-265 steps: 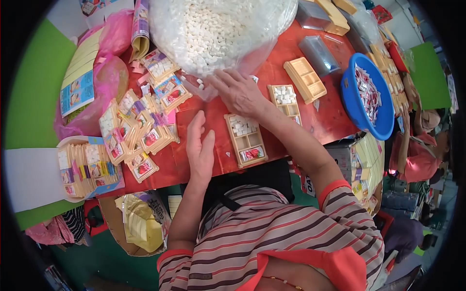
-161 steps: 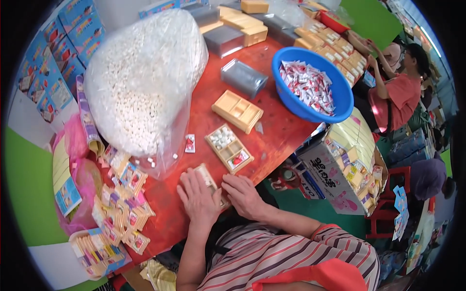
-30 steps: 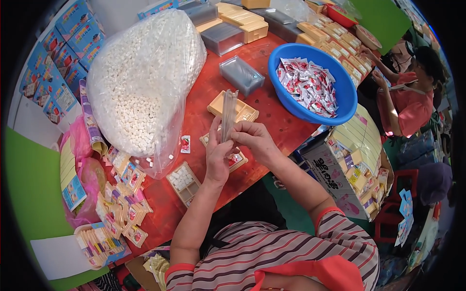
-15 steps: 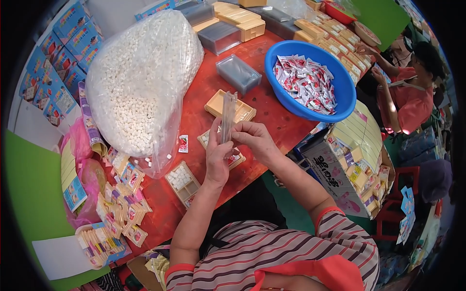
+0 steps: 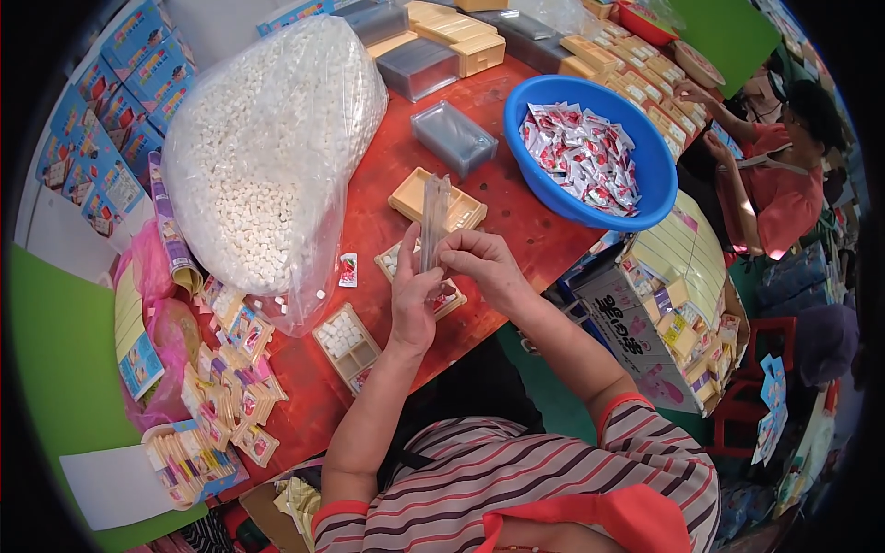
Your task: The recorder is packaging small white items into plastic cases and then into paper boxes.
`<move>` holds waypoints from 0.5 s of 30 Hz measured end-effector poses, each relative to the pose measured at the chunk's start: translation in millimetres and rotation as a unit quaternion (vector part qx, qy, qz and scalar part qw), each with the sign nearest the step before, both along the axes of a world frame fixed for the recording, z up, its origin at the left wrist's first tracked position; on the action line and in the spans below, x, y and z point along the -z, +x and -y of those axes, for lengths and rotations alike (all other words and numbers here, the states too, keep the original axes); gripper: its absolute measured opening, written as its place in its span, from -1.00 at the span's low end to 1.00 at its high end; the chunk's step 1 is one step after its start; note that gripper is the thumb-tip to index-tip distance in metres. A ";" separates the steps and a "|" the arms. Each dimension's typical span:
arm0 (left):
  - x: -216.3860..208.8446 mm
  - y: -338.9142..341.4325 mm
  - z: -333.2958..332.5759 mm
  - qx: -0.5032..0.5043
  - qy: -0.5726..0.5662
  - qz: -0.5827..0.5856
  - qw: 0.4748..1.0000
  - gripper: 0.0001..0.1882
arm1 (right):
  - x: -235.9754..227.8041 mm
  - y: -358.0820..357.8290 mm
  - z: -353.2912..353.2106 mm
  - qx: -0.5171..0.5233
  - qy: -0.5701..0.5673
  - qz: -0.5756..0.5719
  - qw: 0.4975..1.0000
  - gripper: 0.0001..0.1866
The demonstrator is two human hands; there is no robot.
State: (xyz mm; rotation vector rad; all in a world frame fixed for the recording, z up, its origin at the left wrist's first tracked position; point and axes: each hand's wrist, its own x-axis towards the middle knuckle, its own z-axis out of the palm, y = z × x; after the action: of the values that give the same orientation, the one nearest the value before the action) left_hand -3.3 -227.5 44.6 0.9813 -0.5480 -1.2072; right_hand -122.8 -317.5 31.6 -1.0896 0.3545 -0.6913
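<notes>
Over the red table, my left hand (image 5: 412, 309) grips a small upright stack of clear plastic covers (image 5: 434, 205). The fingertips of my right hand (image 5: 484, 265) pinch at the right edge of that stack. Just beyond my hands lies an empty-looking beige plastic tray (image 5: 410, 192), partly covered by the stack. A second beige tray (image 5: 455, 305) sits beneath my hands and is mostly hidden. By my left wrist, a divided beige tray (image 5: 336, 361) holds white cube-like pieces (image 5: 343, 334) in one compartment. One small white-and-red sachet (image 5: 348, 272) lies left of my left hand.
A big clear bag (image 5: 263, 175) of white pieces stands left, a blue basin (image 5: 590, 219) of sachets right. Stacked clear covers (image 5: 454, 138) lie between. Filled trays (image 5: 253, 405) pile up at left; a carton (image 5: 618, 336) stands at right. Another person (image 5: 779, 184) sits far right.
My hands and the plastic covers stay almost in place. At far right, the other person's arm has shifted slightly.
</notes>
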 end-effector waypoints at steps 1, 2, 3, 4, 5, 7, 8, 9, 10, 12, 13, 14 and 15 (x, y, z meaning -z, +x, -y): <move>1.3 0.1 -0.1 0.001 -0.002 0.001 1.000 -0.15 | 1.5 0.2 0.3 0.003 -0.001 0.005 1.000 -0.85; 2.1 0.2 -0.2 0.001 -0.004 0.002 1.000 -0.14 | 2.2 0.5 0.3 0.006 -0.002 0.011 1.000 -0.85; 1.7 -0.5 -0.4 0.001 -0.004 0.001 1.000 -0.14 | 2.3 0.2 0.3 0.006 -0.002 0.010 1.000 -0.85; 0.6 -1.4 -0.6 -0.003 -0.006 -0.015 1.000 -0.17 | 2.3 -0.1 0.2 0.007 0.001 0.007 1.000 -0.85; 0.2 -2.0 -0.7 -0.007 -0.008 -0.031 0.999 -0.19 | 2.4 -0.4 0.1 0.009 0.003 0.003 1.000 -0.85; 2.9 -1.0 -1.0 -0.003 -0.003 -0.013 1.000 -0.16 | 2.4 -0.7 0.2 0.006 -0.002 0.005 1.000 -0.85; 4.8 -0.4 -1.1 0.002 0.001 0.004 1.000 -0.13 | 2.4 -0.8 0.1 0.004 -0.007 0.007 1.000 -0.86; 6.6 0.1 -1.2 0.002 0.001 0.004 1.000 -0.13 | 3.1 -1.0 0.0 0.004 -0.007 0.007 1.000 -0.86; 8.4 0.4 -1.6 0.004 0.004 0.008 1.000 -0.13 | 4.3 -1.1 0.0 0.007 -0.010 0.000 1.000 -0.86; 9.4 -0.4 -1.9 0.006 0.007 0.012 1.000 -0.13 | 6.6 -1.3 0.4 0.011 -0.014 -0.007 1.000 -0.86; 9.5 -1.8 -1.6 -0.001 -0.006 -0.008 1.000 -0.16 | 7.5 -1.5 0.9 0.010 -0.021 -0.005 1.000 -0.87; 9.4 -2.5 -1.4 -0.008 -0.019 -0.028 0.999 -0.18 | 7.9 -1.6 1.3 0.009 -0.028 -0.003 1.000 -0.87; 9.0 -2.5 -1.6 -0.008 -0.019 -0.029 0.999 -0.18 | 7.3 -1.5 1.0 0.009 -0.028 -0.003 1.000 -0.87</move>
State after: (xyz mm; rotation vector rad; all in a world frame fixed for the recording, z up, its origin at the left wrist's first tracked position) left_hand -5.8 -225.9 35.5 0.9152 -0.5151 -1.2033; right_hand -124.3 -318.5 24.3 -1.1436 0.3525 -0.7171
